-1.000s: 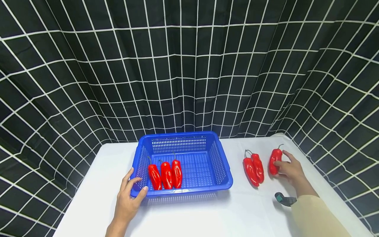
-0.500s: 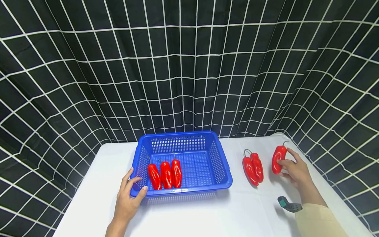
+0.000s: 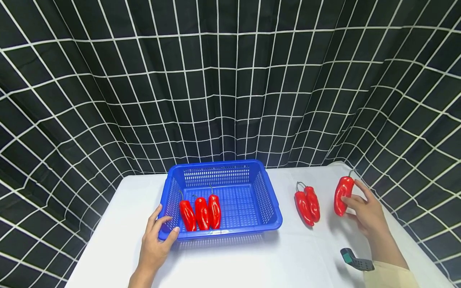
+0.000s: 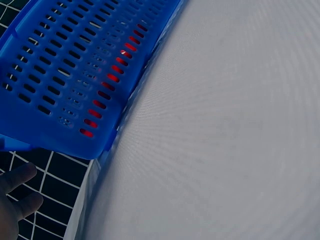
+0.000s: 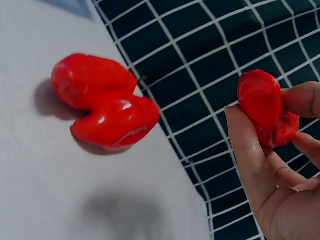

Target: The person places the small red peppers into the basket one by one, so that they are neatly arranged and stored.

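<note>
Right hand (image 3: 369, 212) pinches a pepper (image 3: 343, 196) clear of the table (image 3: 302, 260), lower right of the head frame; two more peppers (image 3: 303, 208) lie side by side to its left. Left hand (image 3: 155, 242) relaxed, fingers spread around a corner of the basket (image 3: 241, 204), bottom left of centre, three peppers (image 3: 202, 214) inside

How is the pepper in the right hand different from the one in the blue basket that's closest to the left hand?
The held pepper is pinched by the right hand, but the basket pepper is inside the blue basket. In the head view, the held pepper's stem end leans right, while the basket pepper's leans left. Both are red and shiny, with a thin stem.
</note>
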The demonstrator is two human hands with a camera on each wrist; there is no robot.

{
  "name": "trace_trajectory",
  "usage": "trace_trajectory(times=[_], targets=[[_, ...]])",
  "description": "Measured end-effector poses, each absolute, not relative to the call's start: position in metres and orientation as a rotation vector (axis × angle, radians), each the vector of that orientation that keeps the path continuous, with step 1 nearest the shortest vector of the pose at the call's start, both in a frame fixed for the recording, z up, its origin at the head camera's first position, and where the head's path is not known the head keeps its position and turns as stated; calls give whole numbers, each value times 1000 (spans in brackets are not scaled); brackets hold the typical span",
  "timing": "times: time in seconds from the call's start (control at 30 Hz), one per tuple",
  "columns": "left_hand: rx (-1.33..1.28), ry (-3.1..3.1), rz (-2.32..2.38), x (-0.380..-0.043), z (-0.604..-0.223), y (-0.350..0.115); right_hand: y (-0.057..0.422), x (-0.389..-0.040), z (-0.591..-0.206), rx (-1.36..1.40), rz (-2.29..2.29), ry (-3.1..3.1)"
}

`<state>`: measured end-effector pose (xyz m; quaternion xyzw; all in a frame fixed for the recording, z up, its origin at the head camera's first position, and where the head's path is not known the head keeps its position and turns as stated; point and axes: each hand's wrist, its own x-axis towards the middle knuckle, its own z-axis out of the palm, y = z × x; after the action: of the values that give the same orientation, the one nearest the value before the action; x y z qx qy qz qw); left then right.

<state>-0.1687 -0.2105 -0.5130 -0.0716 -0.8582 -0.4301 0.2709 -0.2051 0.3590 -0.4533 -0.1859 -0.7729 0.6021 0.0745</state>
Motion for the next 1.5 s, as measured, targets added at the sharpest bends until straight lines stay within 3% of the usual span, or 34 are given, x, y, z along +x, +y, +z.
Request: trace_trajectory(times=[0.5,1.5], targets=[[-192,-2298,-1178,-171,-516,-211,337,-174,-430,-449,2037,-2027],[-181,-2317,-1166,-168,-513,-210,286,-141,-404,-234,2031,-1791]])
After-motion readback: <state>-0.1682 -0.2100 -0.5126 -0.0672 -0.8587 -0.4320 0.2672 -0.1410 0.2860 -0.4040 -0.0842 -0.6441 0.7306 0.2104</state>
